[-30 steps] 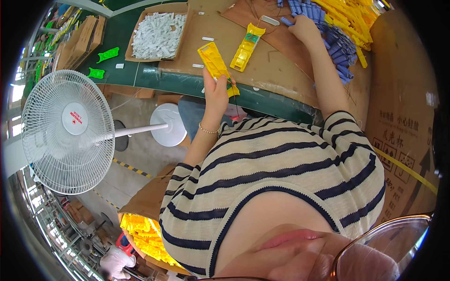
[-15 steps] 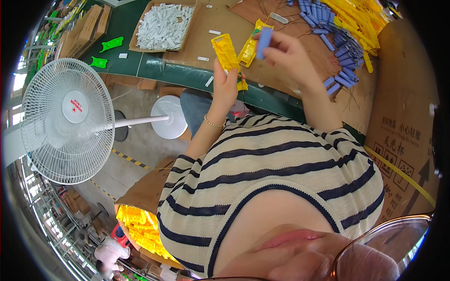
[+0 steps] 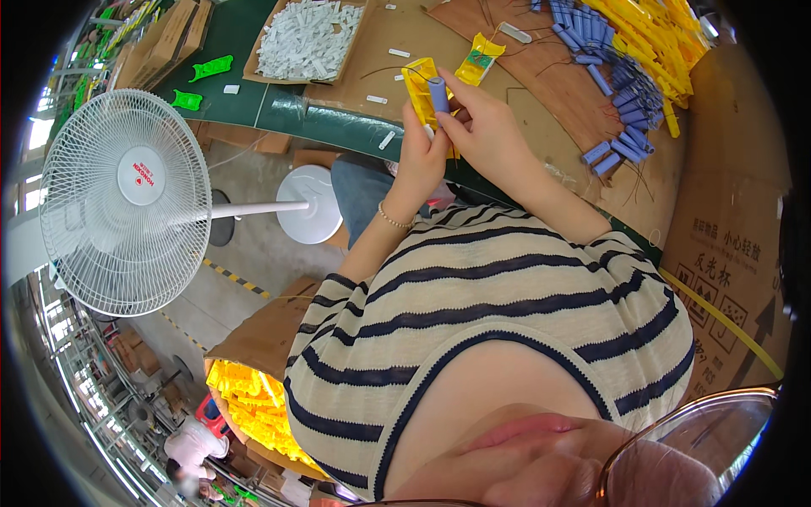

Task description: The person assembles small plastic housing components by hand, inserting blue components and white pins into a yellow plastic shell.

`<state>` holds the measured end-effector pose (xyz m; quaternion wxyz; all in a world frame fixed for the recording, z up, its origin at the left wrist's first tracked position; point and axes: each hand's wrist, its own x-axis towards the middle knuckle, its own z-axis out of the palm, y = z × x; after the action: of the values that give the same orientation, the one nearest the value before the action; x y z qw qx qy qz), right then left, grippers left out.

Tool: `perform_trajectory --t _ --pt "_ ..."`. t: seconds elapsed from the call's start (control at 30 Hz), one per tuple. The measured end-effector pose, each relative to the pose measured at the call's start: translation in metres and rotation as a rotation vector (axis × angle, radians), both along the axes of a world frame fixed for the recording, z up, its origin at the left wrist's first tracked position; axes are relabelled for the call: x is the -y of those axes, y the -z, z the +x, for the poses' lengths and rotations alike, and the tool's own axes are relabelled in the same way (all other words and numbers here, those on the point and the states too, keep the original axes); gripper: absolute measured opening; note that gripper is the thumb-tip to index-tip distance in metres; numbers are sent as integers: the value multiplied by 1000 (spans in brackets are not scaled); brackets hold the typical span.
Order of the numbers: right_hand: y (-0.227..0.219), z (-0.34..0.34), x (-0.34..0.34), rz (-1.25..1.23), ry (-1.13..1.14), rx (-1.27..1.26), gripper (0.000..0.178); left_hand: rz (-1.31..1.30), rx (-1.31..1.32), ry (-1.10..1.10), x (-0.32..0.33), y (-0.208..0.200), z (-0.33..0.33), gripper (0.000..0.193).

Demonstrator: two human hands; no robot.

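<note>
My left hand is closed around a yellow plastic casing, holding it up above the near edge of the bench. In my right hand, a blue-purple cylindrical battery is pinched between thumb and fingers. The battery overlaps the casing's open side; whether it is seated inside, I cannot tell. A dark wire sticks out leftward near the casing's top. Just beyond my right hand lies another yellow casing part with a green circuit board in it.
A cardboard tray of small white parts stands at the back left, near two green plastic pieces. Wired batteries and yellow casings are heaped at the right. A white fan stands left; a box of yellow parts sits below.
My right hand has brought the battery leftward and down to the yellow casing in my left hand. The two hands are now together. The view has shifted slightly.
</note>
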<state>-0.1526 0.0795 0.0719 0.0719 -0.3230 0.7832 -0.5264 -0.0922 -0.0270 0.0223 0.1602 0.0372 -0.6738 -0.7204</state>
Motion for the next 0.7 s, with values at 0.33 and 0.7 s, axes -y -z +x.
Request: perform_trajectory --t 0.33,0.7 --pt "-1 -3 0 130 2 -84 45 -97 67 -18 1 2 2 55" --pt "16 -16 -1 -61 -81 242 41 -218 54 11 14 6 2 53"
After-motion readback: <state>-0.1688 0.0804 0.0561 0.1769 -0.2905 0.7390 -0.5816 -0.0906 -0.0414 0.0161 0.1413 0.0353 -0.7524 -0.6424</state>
